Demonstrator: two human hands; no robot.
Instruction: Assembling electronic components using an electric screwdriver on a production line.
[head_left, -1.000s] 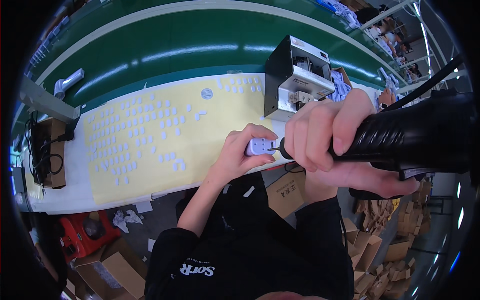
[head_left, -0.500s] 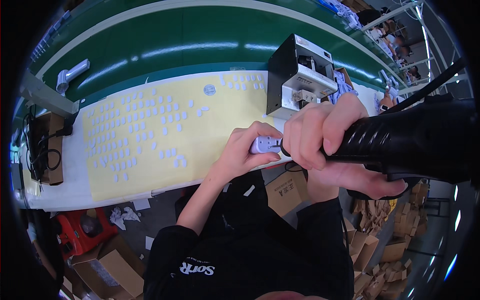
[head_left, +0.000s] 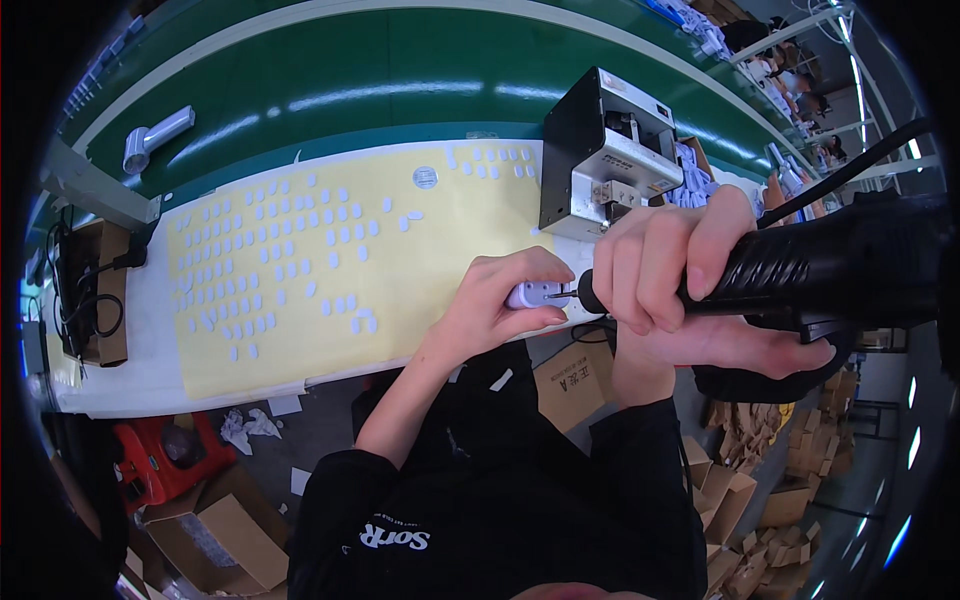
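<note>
My left hand [head_left: 487,305] is closed around a small pale plastic housing [head_left: 527,294] with holes in its face, held above the front edge of the worktable. In my right hand [head_left: 668,265] is a thick black electric screwdriver [head_left: 810,262], lying almost level with its bit pointing left. The thin metal bit [head_left: 565,295] reaches the housing's face near one hole; whether a screw sits under it is too small to tell. Left of my hands, many small white oval pieces [head_left: 295,233] lie in rough rows on a yellow sheet [head_left: 420,270].
Beyond the right hand stands a black-and-silver bench machine [head_left: 608,155], with a box of pale parts [head_left: 692,180] behind it. A white tube [head_left: 158,138] lies on the green surface [head_left: 400,65]. Cables fill a cardboard box [head_left: 105,300] at left. Cartons [head_left: 215,535] stand on the floor.
My right hand and the screwdriver have moved slightly right, baring more of the bit. The left hand still grips the housing. The white tube has shifted right and the whole view slightly too.
</note>
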